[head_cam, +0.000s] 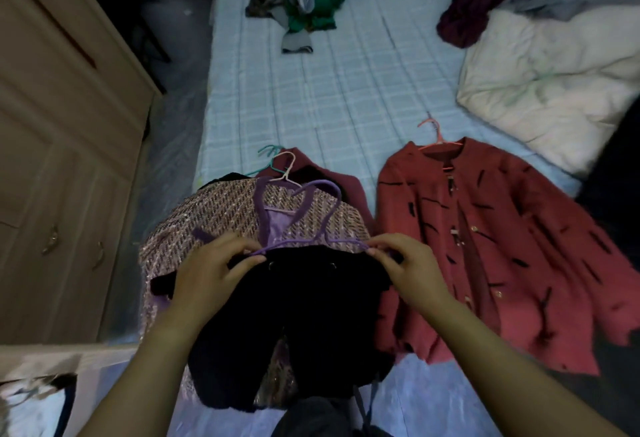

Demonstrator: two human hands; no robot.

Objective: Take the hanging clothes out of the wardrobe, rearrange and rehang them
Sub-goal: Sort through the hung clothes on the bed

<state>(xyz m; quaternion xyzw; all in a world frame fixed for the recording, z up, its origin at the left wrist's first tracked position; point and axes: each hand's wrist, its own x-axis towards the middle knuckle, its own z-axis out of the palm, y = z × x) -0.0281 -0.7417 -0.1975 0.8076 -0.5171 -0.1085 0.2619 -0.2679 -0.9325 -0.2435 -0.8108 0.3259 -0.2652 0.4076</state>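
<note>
A black garment (294, 315) lies on top of a pink tweed jacket (194, 225) at the near edge of the bed. A purple hanger (322, 214) sits at the black garment's top edge. My left hand (211, 273) pinches the garment's left shoulder at the hanger's bar. My right hand (405, 266) pinches the hanger's right end at the garment's right shoulder. Under the stack lies a maroon garment (343, 183) with a white hanger (287, 169) and a teal hanger (266, 156). A red cardigan (491, 249) on a coral hanger (436, 135) lies flat to the right.
The bed (329, 97) has a pale checked sheet. A heap of green and grey clothes (304, 3) lies at its far end, with a dark red garment (467, 17) and a cream duvet (547, 83) at the right. The wooden wardrobe (62, 124) stands at the left.
</note>
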